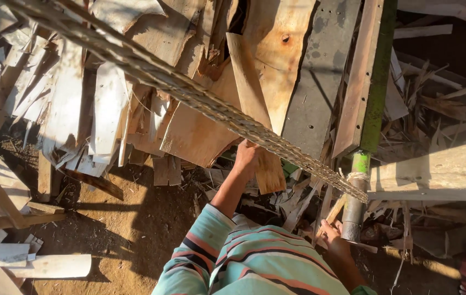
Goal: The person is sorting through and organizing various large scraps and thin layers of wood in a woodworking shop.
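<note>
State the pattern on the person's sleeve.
The sleeve has teal, pink and dark stripes; head view.

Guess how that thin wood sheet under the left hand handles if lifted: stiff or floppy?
Probably light and bendy: the veneer sheet under the left hand looks very thin. Likely brittle, since neighbouring sheets show split, ragged edges. Unlikely to roll; it lies flat against the pile.

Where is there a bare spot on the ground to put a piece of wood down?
The bare dirt patch lies between the pile of wood sheets above, the white pipe at lower left, and the striped sleeve. Around the left hand and right hand, splintered scraps crowd everything.
</note>
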